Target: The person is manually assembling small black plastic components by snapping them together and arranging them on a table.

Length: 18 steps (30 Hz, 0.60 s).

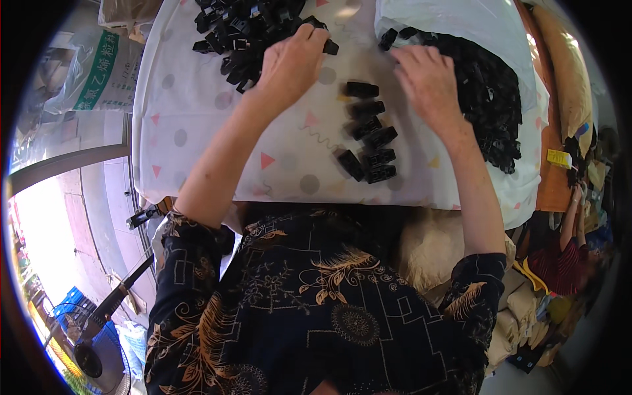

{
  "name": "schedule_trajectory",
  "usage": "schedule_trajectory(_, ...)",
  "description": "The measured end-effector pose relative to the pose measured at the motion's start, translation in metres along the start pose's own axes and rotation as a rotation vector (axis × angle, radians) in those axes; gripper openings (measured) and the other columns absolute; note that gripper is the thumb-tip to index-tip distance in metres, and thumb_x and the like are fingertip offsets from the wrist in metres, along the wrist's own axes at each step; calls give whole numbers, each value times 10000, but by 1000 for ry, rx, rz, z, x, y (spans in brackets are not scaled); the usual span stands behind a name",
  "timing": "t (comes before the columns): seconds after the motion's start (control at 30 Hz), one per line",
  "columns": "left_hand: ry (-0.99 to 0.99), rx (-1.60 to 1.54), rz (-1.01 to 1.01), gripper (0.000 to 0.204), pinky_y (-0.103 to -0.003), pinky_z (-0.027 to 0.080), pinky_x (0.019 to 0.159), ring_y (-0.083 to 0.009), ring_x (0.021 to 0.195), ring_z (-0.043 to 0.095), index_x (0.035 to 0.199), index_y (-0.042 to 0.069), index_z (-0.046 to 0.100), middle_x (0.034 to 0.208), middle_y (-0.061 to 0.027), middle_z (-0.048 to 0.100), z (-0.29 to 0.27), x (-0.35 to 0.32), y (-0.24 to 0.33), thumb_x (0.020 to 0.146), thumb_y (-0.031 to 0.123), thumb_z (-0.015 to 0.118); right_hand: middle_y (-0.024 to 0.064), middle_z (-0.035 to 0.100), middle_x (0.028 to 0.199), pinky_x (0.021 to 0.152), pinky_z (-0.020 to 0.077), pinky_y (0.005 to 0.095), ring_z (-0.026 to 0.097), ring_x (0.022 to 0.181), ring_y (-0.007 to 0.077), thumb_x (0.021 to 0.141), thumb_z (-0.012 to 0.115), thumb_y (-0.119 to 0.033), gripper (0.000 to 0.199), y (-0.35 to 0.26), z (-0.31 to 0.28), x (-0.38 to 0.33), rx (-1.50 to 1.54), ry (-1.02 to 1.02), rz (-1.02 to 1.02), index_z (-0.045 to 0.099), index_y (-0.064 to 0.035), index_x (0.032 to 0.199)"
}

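Small black plastic parts lie in a heap (230, 33) at the far left of the table. My left hand (294, 66) is at the heap's right edge, fingers closed round a black plastic part (331, 47) that sticks out past them. My right hand (428, 85) is over the left edge of a larger spread of similar parts (487, 85), its fingers loosely bent and apart, slightly blurred. Just beyond its fingertips is a single black part (388, 38); whether they touch is unclear. Between my hands, several black parts (380, 137) lie in a loose column.
A white patterned cloth (217, 158) covers the table. A white plastic bag (454, 16) lies behind the right-hand parts. A clear bag (99, 72) is at the left, above a fan (92, 355). Paper-coloured sacks (431, 250) stand below right; another person (559, 263) is at far right.
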<state>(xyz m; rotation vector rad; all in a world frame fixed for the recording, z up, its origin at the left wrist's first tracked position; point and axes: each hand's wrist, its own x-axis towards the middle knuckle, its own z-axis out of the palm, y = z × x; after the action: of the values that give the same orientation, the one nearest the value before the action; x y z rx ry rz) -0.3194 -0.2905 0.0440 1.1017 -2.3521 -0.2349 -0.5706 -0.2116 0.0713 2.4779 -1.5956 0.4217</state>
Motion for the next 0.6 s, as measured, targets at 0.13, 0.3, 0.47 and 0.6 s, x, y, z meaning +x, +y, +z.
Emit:
schedule_trajectory(0.13, -126, 227, 71, 168, -442, 558, 756, -303, 925, 673, 1025, 65, 587, 998, -105, 598, 3, 15, -9, 863, 45, 625, 27, 611, 1038, 861, 423, 379, 560, 1020, 218, 834, 719, -68, 348, 33, 14, 4, -219, -64, 75, 655, -112, 1173)
schedule_trajectory(0.3, -127, 181, 178, 195, -443, 558, 796, -302, 1037, 634, 1043, 60, 586, 1038, -109, 601, 3, 14, -6, 857, 63, 646, 73, 620, 1030, 859, 449, 395, 582, 1014, 270, 864, 688, -54, 287, 30, 18, 9, 15, -45, -26, 640, -77, 1145)
schedule_trajectory(0.47, -168, -24, 167, 221, -437, 545, 829, -308, 1014, 645, 1055, 54, 605, 1042, -127, 634, 12, 9, 10, 857, 120, 681, 186, 601, 1112, 872, 504, 446, 596, 1033, 421, 912, 620, -33, 253, 5, 17, 12, 505, -124, 103, 573, 6, 1158)
schedule_trajectory(0.6, -314, -379, 8, 246, -410, 532, 831, -338, 931, 665, 1098, 32, 647, 970, -138, 688, 18, 30, 0, 913, 194, 658, 173, 607, 1117, 873, 509, 404, 624, 1028, 363, 930, 621, -59, 274, 12, 26, 12, 566, -110, 195, 585, -9, 1197)
